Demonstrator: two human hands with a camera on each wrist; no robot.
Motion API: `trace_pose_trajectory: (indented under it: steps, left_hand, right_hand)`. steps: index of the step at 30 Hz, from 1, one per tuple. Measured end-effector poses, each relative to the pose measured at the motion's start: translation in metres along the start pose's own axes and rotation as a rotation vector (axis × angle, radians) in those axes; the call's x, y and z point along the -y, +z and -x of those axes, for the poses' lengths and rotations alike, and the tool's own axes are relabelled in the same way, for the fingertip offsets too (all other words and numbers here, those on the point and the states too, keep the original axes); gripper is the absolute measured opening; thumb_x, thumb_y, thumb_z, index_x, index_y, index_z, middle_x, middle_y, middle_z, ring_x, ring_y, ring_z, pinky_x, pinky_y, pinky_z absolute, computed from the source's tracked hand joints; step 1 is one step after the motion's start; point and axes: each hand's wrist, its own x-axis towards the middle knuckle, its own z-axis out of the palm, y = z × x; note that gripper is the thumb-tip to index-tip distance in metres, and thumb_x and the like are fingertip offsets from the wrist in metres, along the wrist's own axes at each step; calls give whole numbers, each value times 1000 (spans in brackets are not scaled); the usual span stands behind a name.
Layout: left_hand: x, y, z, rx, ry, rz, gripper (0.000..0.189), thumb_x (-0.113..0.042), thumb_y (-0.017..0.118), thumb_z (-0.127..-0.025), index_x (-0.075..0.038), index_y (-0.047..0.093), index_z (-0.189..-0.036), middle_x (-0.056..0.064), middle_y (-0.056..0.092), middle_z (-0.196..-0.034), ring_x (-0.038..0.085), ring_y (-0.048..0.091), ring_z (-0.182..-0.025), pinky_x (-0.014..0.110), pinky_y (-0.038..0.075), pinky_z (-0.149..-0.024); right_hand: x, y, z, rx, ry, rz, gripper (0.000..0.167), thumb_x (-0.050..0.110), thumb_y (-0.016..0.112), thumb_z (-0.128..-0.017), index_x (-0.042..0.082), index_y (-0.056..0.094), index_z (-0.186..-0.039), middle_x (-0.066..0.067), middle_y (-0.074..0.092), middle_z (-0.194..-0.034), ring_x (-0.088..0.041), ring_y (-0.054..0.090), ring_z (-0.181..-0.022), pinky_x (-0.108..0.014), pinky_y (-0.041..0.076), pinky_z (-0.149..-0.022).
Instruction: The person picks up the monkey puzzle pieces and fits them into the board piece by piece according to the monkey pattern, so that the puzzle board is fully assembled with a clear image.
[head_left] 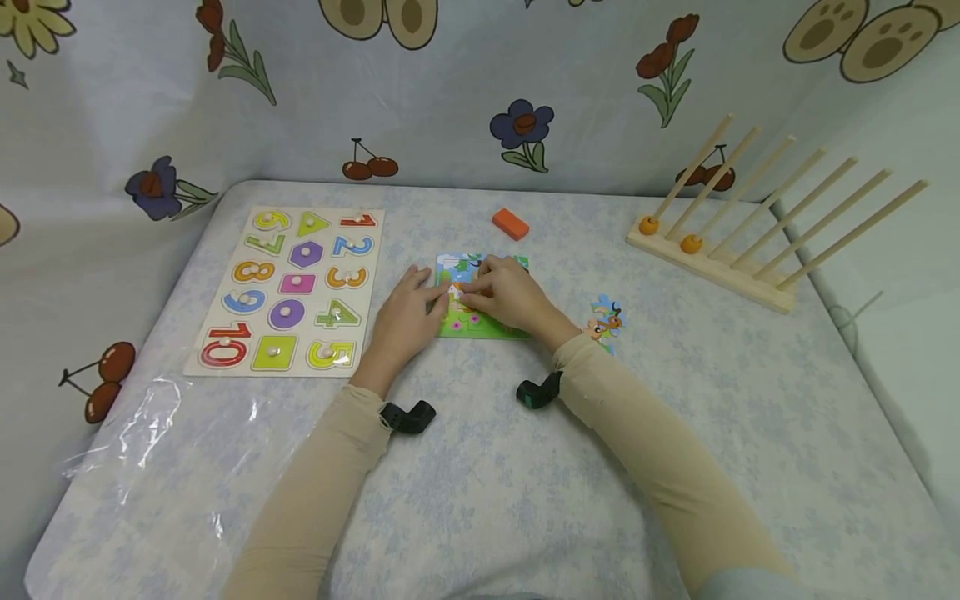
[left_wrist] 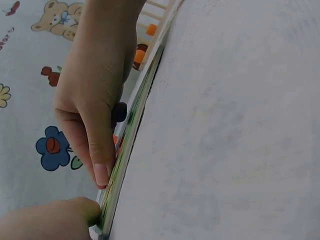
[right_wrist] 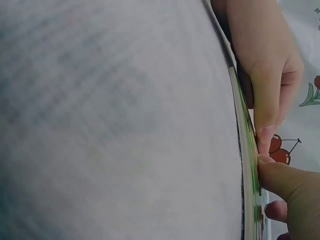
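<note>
A small picture jigsaw board (head_left: 483, 327) with a green and blue scene lies flat on the table. My left hand (head_left: 405, 325) rests at its left edge, fingers fairly straight and their tips touching the board. From the other side my right hand (head_left: 513, 293) reaches over the board and covers much of it. Its thumb and forefinger pinch a small jigsaw piece (head_left: 455, 293) with a house-like picture, low against the surface. Both wrist views show the fingertips of the two hands close together. Loose jigsaw pieces (head_left: 603, 321) lie beside the right wrist, partly behind the sleeve.
A number and shape peg puzzle (head_left: 300, 287) lies to the left. An orange block (head_left: 511, 224) is behind the jigsaw board. At the back right stands a wooden rack (head_left: 712, 260) with upright rods and orange beads. Clear plastic film (head_left: 150, 425) lies at the front left.
</note>
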Motion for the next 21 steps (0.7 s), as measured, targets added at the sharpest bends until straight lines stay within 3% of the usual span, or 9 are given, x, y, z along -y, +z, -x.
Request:
trace_pose_trajectory:
  steps: [9, 15, 21]
  left_hand:
    - [-2, -2, -1, -27, 4, -31, 40, -40, 51, -102, -23, 62, -137, 9, 46, -154, 29, 28, -151, 53, 37, -115]
    - [-4, -1, -4, -23, -10, -46, 41, -40, 50, -102, -25, 59, -139, 9, 46, -153, 30, 30, -150, 54, 39, -113]
    - [-4, 2, -5, -54, -17, -57, 40, -37, 50, -102, -25, 59, -139, 10, 49, -149, 30, 38, -144, 54, 47, -106]
  right_hand:
    - [1, 0, -1, 8, 62, 62, 45, 44, 65, -94, 21, 65, -133, 1, 59, -105, -21, 39, -81, -31, 35, -67]
    - [3, -1, -3, 8, 82, 144, 44, 45, 62, -96, 24, 64, -134, 1, 58, -102, -21, 37, -79, -30, 33, -64]
    - [4, 1, -4, 1, 69, 151, 43, 44, 61, -97, 22, 64, -134, 0, 56, -97, -21, 37, -78, -30, 32, -64]
